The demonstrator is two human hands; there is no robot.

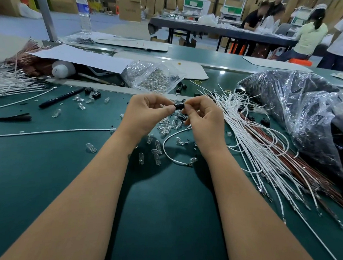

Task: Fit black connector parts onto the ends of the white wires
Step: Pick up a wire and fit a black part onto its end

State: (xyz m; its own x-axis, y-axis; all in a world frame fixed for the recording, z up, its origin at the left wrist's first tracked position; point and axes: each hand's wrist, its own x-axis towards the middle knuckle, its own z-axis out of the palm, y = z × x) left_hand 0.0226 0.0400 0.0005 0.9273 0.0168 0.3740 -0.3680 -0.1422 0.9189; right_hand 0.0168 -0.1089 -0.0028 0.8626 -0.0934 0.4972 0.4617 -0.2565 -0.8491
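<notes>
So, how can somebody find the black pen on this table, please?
Start at the clear bag of small glass bulbs at the back of the green table. Go left and nearer, past the loose black connector parts. The black pen lies slanted there, long and thin, unlike the short stubby parts.

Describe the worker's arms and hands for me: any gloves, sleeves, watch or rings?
Both forearms are bare all the way to the bottom edge of the view, so no sleeves show. The left hand and right hand wear no gloves. No watch, wristband or ring is visible on either side. Fingernails look short and unpainted. A small dark mark sits on the left forearm just below the wrist; what it is cannot be told.
</notes>
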